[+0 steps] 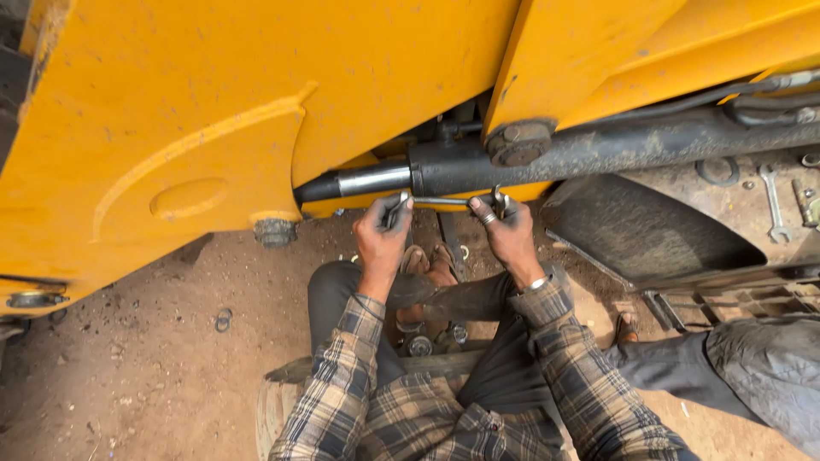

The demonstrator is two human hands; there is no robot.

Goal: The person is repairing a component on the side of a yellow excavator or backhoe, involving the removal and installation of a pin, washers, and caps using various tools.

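Under the yellow machine body [213, 111], seen from the head camera: left hand [382, 235] raised and clenched around one end of a slim metal wrench [440, 202], fingers wrapped tight over the tool's head. Right hand [510, 232] clenched on the other end of the same wrench, a ring showing on one finger and a metal bracelet [538, 283] at the wrist. Wrench held roughly level between the two fists, just below the dark hydraulic cylinder [589, 149] and touching or nearly touching its underside (cannot tell which from this angle). Polished piston rod [371, 180] emerging from the cylinder's left end, running toward the yellow panel. Large hex bolt [519, 142] seated on the yellow bracket above the right hand, a second grimy bolt head [275, 232] lower left under the panel edge. Plaid sleeves [564, 358] and dark trousers below the hands, sandalled feet [424, 260] tucked between the knees on the reddish dirt ground [154, 358]. Spare open-ended spanner [775, 205] lying well apart at far right, a rubber ring [717, 171] near it, a small metal ring [223, 320] on the dirt at left. Another person's dark-clad leg [683, 363] stretched in from the right.
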